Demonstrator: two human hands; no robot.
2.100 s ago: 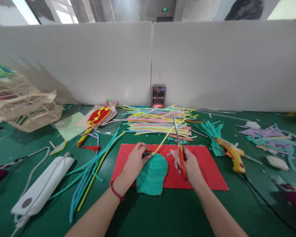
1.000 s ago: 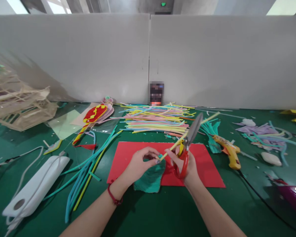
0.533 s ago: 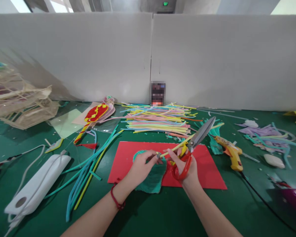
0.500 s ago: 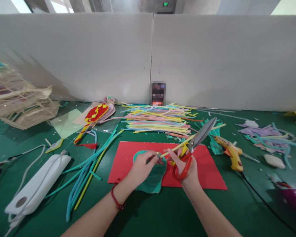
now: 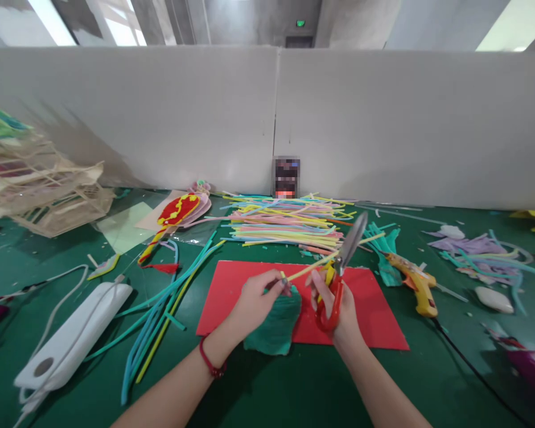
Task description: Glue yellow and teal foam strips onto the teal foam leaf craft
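One yellow strip (image 5: 310, 268) slants above a red card (image 5: 374, 312), one end pinched between the thumb and fingers of the left hand (image 5: 259, 300). The right hand (image 5: 342, 306) is closed round the orange-red handles of a pair of scissors (image 5: 340, 264), blades pointing toward the far edge of the green table (image 5: 267, 395). The strip passes behind those scissors and comes out beyond them, toward the card's far right corner; I can't tell whether the right fingers touch it as well. Beneath the left fingertips lies a teal ribbed piece (image 5: 271, 333), partly covered by that hand and poking out past the card's near edge. A dark red bracelet (image 5: 217, 373) circles the left wrist.

Along the table's far edge, just beyond the card, stretches a heap of coloured strips (image 5: 285, 223), at the foot of a pale grey partition (image 5: 383, 119). Near the card's right edge there's a yellow glue gun (image 5: 422, 291), its tip by a crumpled teal bunch (image 5: 387, 261). Off the card's left edge I see loose blue and green strips (image 5: 146, 330), then a long white casing (image 5: 84, 348), nearer the table's left edge.
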